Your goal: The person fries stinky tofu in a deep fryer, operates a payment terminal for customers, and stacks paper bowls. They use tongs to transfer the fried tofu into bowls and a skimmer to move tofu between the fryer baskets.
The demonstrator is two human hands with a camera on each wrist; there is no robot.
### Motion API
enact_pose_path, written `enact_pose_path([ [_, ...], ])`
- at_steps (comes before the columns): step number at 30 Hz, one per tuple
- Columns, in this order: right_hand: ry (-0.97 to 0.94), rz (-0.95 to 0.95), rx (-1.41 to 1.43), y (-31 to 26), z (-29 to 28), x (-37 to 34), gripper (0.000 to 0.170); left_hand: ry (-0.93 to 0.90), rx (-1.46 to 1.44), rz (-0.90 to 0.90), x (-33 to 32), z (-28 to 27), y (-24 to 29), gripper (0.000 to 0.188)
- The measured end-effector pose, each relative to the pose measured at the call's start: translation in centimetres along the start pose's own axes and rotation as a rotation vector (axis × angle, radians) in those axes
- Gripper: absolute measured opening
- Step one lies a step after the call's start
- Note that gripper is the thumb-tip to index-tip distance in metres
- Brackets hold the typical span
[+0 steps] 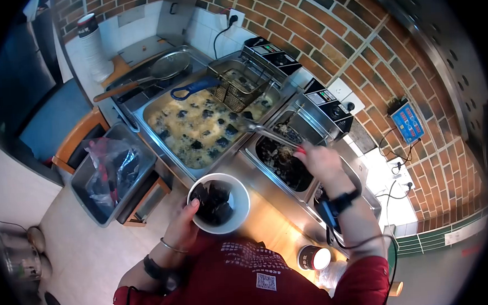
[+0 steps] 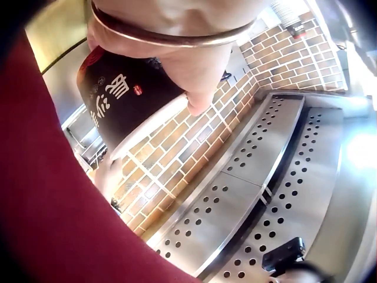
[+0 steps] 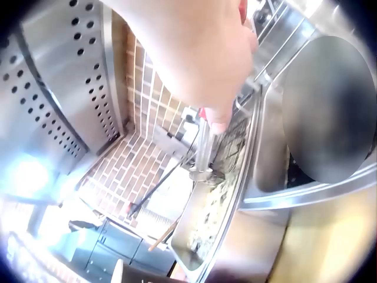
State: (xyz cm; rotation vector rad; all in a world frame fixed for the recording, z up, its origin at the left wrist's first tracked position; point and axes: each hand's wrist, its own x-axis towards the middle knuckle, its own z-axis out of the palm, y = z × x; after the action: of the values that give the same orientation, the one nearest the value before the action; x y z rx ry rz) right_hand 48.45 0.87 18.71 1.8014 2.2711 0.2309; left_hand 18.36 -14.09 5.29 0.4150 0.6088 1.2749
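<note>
My left hand (image 1: 182, 225) grips a paper cup (image 1: 239, 207) holding several black chunks (image 1: 218, 193), thumb over the rim. In the left wrist view the black outside of the cup (image 2: 126, 97) shows white lettering. My right hand (image 1: 323, 164) holds metal tongs (image 1: 273, 135) with red on the handle; they reach left over the fryer's edge. The tong tips overlap the near right side of the fryer (image 1: 170, 163), where many black chunks (image 1: 196, 145) float in bubbling oil. Below my right hand sits a metal well (image 1: 280, 160) with dark contents.
A wire basket (image 1: 235, 95) with a blue handle hangs in the fryer's far side. A wood-handled strainer (image 1: 170, 65) lies at the back left. A grey tub (image 1: 95, 213) with plastic bags stands left. Another cup (image 1: 314, 257) lies on the wooden counter (image 1: 267, 220) by my body.
</note>
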Motion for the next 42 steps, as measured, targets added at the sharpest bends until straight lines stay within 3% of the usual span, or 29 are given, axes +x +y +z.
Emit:
enact_pose_path([
  [3, -0.107, -0.185, 0.045, -5.3, 0.6, 5.4, 0.040, 0.020, 0.009, 0.038, -1.2, -0.8, 0.8, 0.059],
  [5, -0.100, -0.211, 0.058, -8.0, 1.4, 7.7, 0.042, 0.014, 0.075, 0.055, -2.1, -1.5, 1.3, 0.063],
  [7, -0.099, -0.284, -0.082, -10.0, 1.6, 9.5, 0.039, 0.042, 0.050, 0.099, -2.9, -2.1, 1.7, 0.064],
  [15, -0.206, -0.231, -0.169, -11.0, 1.5, 10.6, 0.038, 0.162, -0.029, 0.178, -4.7, -4.4, 2.2, 0.060],
  [28, -0.028, -0.183, -0.082, -7.1, -0.6, 7.0, 0.037, 0.106, -0.039, 0.131, -3.7, -3.0, 2.6, 0.058],
  [32, 0.015, -0.249, -0.141, -4.8, 2.0, 6.3, 0.035, 0.060, 0.044, 0.105, -3.3, -3.5, 1.7, 0.065],
  [42, 0.072, -0.250, -0.187, -1.9, 4.5, 5.9, 0.034, 0.125, -0.063, 0.074, -3.0, -2.8, 0.7, 0.055],
])
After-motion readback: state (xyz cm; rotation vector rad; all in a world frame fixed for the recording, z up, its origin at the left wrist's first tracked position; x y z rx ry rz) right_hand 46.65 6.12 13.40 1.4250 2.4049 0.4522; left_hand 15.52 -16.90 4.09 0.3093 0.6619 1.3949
